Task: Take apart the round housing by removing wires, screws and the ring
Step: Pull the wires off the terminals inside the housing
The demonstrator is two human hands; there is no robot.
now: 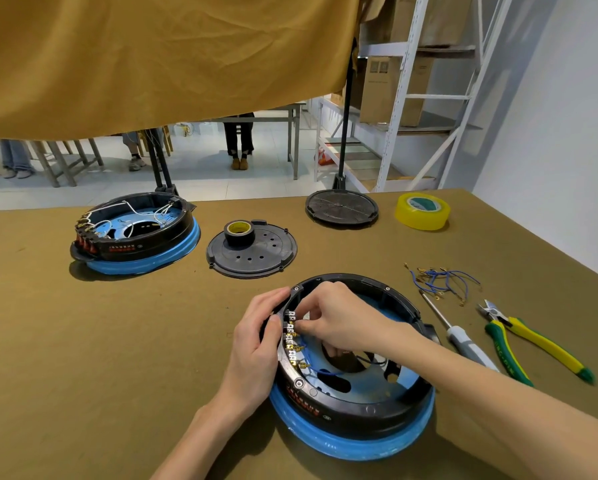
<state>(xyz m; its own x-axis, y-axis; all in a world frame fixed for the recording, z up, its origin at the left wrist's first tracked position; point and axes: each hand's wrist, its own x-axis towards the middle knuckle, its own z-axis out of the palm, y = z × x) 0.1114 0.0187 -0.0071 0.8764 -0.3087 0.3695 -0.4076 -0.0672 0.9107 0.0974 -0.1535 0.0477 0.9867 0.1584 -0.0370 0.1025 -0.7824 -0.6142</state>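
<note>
Head view: our left hand [256,344] braces the round housing [353,403] so our right hand [339,323] seemingly pinches a wire terminal [294,328].

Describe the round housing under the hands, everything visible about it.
The round housing is a black, plastic-looking ring wall seated on a blue rim, lying flat on the olive cloth-covered table with its open side up. Inside is a bluish plate with large cutouts. A row of small metal terminals runs along its left inner wall, some with blue wires attached. Red markings show on its outer wall. The left hand grips the wall from outside; the right hand reaches in and pinches at the terminals.
</note>
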